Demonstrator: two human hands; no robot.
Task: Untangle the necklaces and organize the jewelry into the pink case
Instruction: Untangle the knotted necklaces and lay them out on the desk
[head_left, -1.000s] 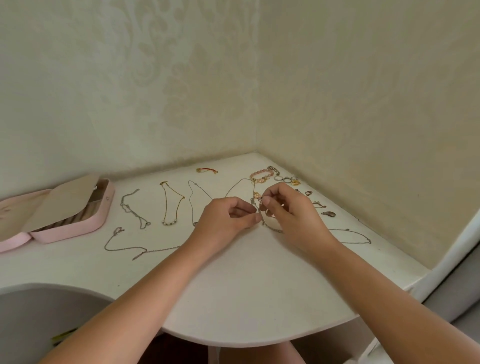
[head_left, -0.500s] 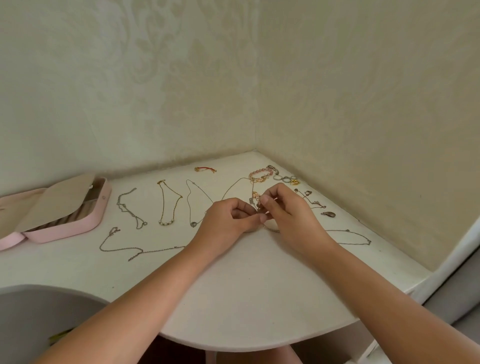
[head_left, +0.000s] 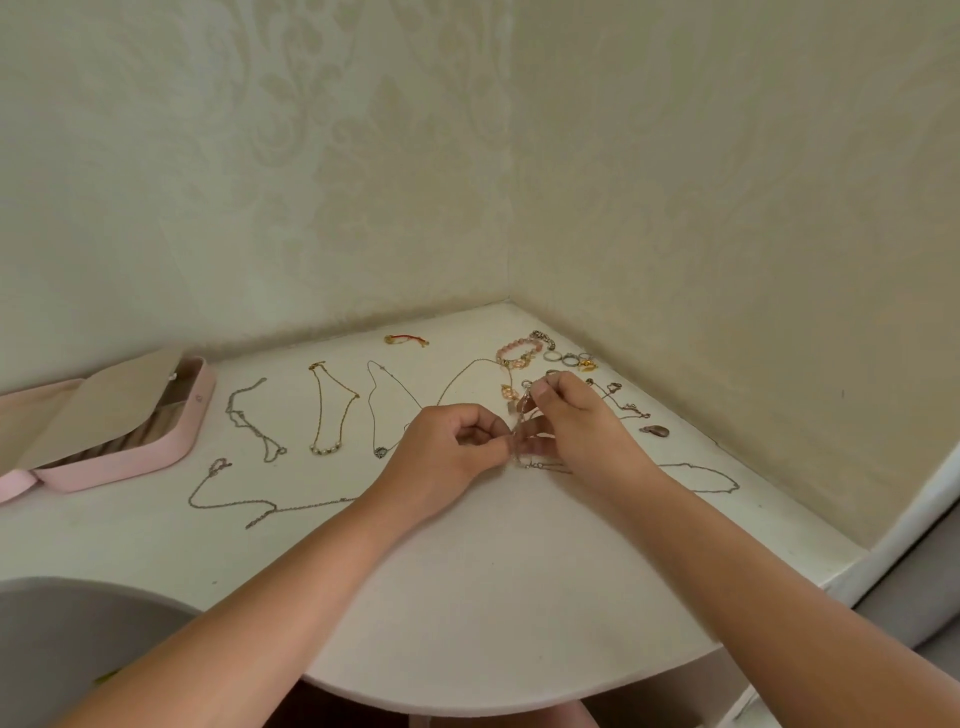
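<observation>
on my feed the left hand (head_left: 447, 447) and right hand (head_left: 582, 431) are bare; both forearms are bare too, uncovered down to the frame's bottom edge. the fingers are slim; the right thumbnail looks short.

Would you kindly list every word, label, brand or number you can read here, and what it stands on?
No legible text anywhere in the head view.
Pink case: a tiny mark on its side wall, too small to read.
Thin chain pinched between left hand and right hand: no readable tag.
Wallpaper: ornament only, no lettering.
</observation>
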